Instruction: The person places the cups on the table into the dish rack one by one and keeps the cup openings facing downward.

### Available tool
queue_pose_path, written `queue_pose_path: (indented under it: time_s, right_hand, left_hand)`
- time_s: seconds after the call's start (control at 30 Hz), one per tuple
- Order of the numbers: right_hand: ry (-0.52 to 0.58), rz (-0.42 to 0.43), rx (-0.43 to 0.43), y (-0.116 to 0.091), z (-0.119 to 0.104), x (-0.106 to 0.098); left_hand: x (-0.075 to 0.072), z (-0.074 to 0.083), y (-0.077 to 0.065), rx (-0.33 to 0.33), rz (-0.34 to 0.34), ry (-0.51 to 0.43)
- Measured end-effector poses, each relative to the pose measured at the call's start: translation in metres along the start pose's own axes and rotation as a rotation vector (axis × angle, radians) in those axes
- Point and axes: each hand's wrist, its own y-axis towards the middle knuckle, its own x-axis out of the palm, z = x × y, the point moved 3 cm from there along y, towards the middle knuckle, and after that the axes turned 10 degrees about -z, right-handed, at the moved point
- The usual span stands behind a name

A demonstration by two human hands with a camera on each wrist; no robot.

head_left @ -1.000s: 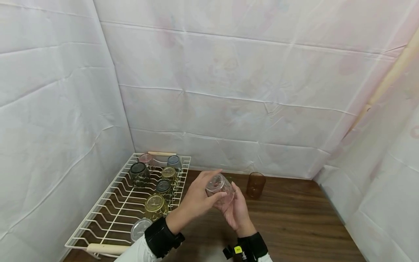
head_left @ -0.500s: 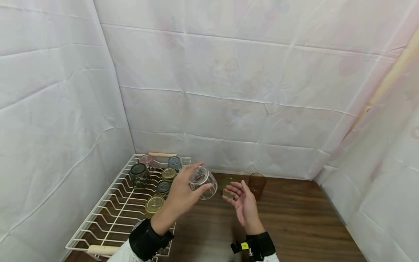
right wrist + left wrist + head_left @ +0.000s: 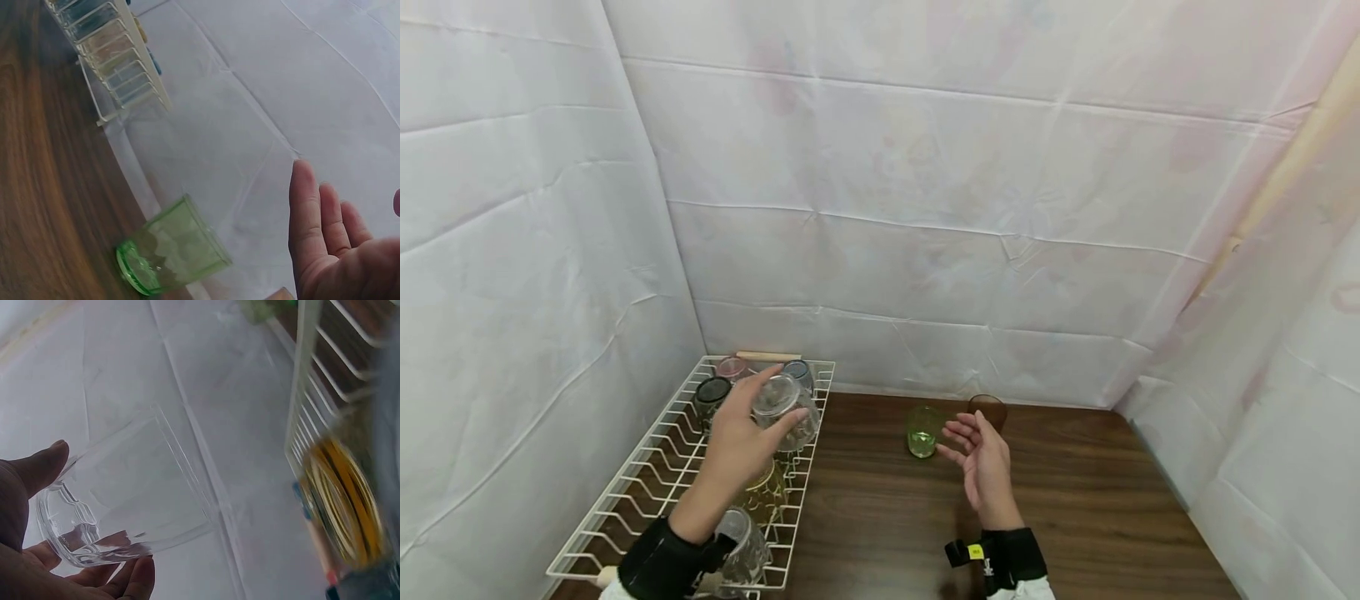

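My left hand (image 3: 741,437) grips a clear drinking glass (image 3: 786,421) near its base, above the right side of the white wire dish rack (image 3: 658,467). The glass is tilted, its base toward the palm and its mouth pointing away, as the left wrist view shows. My right hand (image 3: 985,467) is raised over the table, fingers extended and holding nothing. Just left of its fingertips stands a green glass (image 3: 922,433), upright on the wood. A brown glass (image 3: 988,410) stands behind the right hand, partly hidden by it.
Several upturned glasses sit in the rack: a dark one (image 3: 711,398), a pink one (image 3: 731,368), a blue one (image 3: 799,373), a yellow one (image 3: 765,496) and a clear one (image 3: 745,550). White cloth walls (image 3: 887,250) enclose the dark wooden table (image 3: 880,517).
The clear glass was between both hands. My right hand has let go and moved right, while my left hand has carried the glass left over the rack, uncovering the green glass.
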Motion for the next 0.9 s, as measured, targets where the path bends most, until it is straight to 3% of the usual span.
queue_pose_path:
  time_s: [0.2,0.37,0.5,0.67,0.9]
  right_hand:
    - [0.000,0.020,-0.019,0.001,-0.006,-0.006]
    - [0.011,0.048,-0.008,0.002,-0.007,-0.009]
    - [0.008,0.063,-0.007,0.002,-0.010,-0.011]
    - [0.014,0.070,-0.011,0.002,-0.015,-0.010]
    - [0.015,0.087,-0.010,0.002,-0.022,-0.009]
  left_hand:
    - [-0.031,-0.031,-0.006,-0.061,0.067,0.041]
    - [-0.053,-0.058,-0.012,-0.151,0.068,0.071]
    - [-0.065,-0.082,-0.015,-0.212,0.005,0.101]
    - [-0.076,-0.110,-0.017,-0.275,-0.152,0.184]
    - [-0.082,-0.127,-0.011,-0.280,-0.302,0.292]
